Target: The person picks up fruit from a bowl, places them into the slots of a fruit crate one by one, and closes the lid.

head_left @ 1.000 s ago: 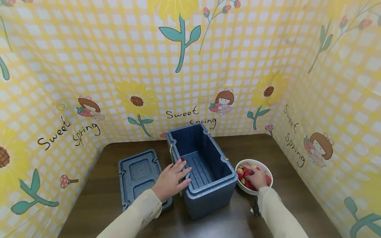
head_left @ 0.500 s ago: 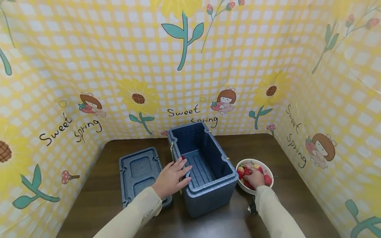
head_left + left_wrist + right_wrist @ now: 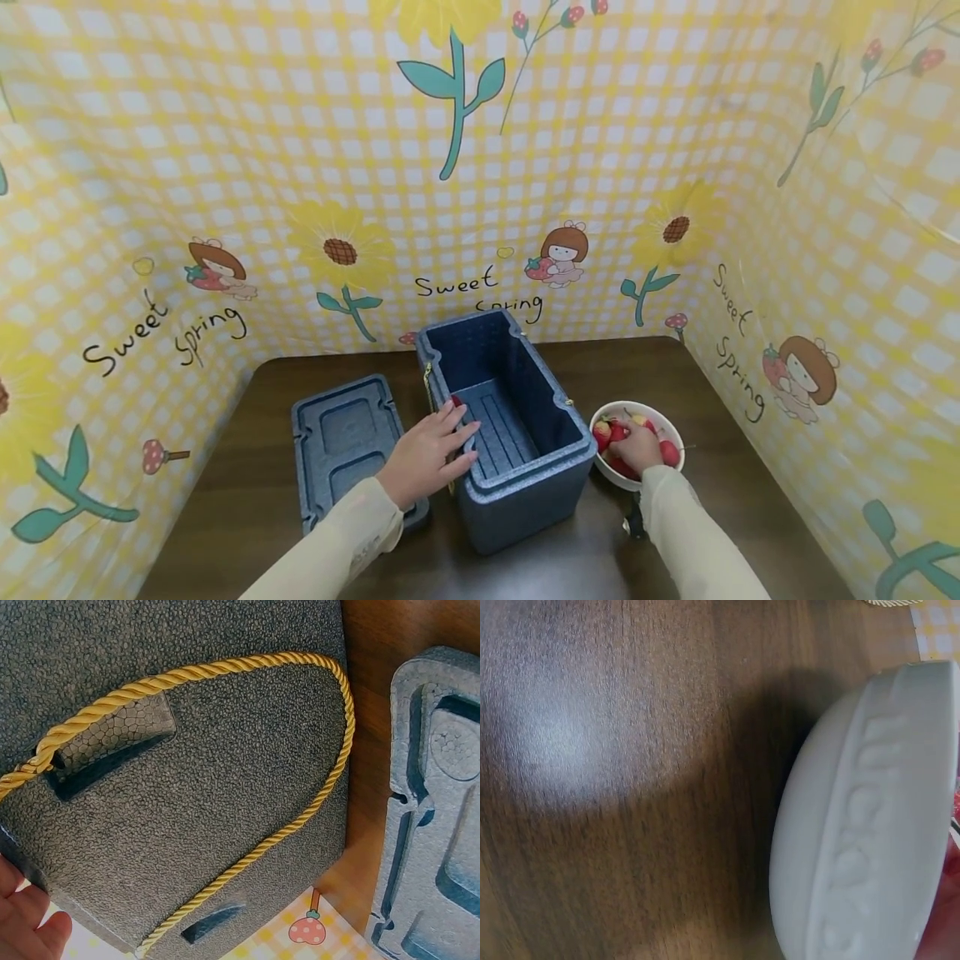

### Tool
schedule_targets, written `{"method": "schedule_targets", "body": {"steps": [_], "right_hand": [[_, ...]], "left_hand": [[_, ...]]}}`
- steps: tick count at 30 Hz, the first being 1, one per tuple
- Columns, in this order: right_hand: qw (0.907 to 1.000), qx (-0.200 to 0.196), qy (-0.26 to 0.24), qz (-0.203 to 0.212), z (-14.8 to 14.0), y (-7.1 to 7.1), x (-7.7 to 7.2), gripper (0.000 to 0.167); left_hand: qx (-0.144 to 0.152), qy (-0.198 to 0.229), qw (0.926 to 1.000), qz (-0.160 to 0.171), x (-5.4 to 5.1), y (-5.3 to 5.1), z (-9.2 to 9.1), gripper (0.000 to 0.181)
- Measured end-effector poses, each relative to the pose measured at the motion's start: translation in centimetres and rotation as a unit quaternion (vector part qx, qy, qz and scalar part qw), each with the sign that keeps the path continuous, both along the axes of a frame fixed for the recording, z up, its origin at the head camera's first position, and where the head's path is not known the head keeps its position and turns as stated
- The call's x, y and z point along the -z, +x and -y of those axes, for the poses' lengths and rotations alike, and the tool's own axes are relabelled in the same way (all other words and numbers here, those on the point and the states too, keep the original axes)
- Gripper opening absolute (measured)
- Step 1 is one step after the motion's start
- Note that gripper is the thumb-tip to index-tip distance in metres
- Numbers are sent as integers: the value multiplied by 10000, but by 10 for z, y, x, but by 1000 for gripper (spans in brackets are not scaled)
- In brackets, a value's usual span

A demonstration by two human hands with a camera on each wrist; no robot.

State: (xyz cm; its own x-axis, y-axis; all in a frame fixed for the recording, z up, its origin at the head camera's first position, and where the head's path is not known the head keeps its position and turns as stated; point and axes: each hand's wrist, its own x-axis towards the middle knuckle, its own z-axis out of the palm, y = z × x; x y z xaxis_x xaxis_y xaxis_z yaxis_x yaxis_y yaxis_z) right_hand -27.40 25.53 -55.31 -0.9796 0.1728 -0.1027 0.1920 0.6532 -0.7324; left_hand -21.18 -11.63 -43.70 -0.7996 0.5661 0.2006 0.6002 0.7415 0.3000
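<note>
A dark blue-grey foam box (image 3: 525,508) stands lidless on the table, its inside facing up. My left hand (image 3: 422,454) rests on its left rim, the fingers stretched over the edge. A small red thing (image 3: 457,402) shows just past those fingertips; most of it is hidden. In the left wrist view, the fingers (image 3: 30,915) lie by the box's edge at lower left. To the right, a white bowl (image 3: 677,419) holds several strawberries (image 3: 602,433). My right hand (image 3: 637,450) reaches into this bowl among the fruit, its fingertips partly hidden. What they grip cannot be told.
The box lid (image 3: 348,425) lies on the table left of the box. A gold twisted rope (image 3: 225,667) hangs on the box's side. A small black object (image 3: 633,523) is under the right wrist. Patterned cloth walls (image 3: 465,208) enclose the brown table (image 3: 225,500).
The fingers of my right hand have shifted slightly leftward and in among the strawberries. My left hand stays on the box rim. The head view has swayed a little.
</note>
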Motion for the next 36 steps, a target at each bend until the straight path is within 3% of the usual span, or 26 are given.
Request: {"method": "schedule_targets", "body": {"steps": [5,12,18,36], "right_hand": [[10000,12,-35,-32,2,4,-11,58],[9986,-205,120,-463,1,-2,-29,43],[9984,3,-453,-329,-4,-8,-55,51],[9919,-762,-540,-861,4,-26,-119,54]], "left_hand": [[102,-62,9999,-115,0,-1,0,48],[37,-145,9997,-202,-6,-5,4,49],[35,-274,9996,-81,-7,-9,3,49],[115,-171,9998,-64,-1,-5,2,49]]}}
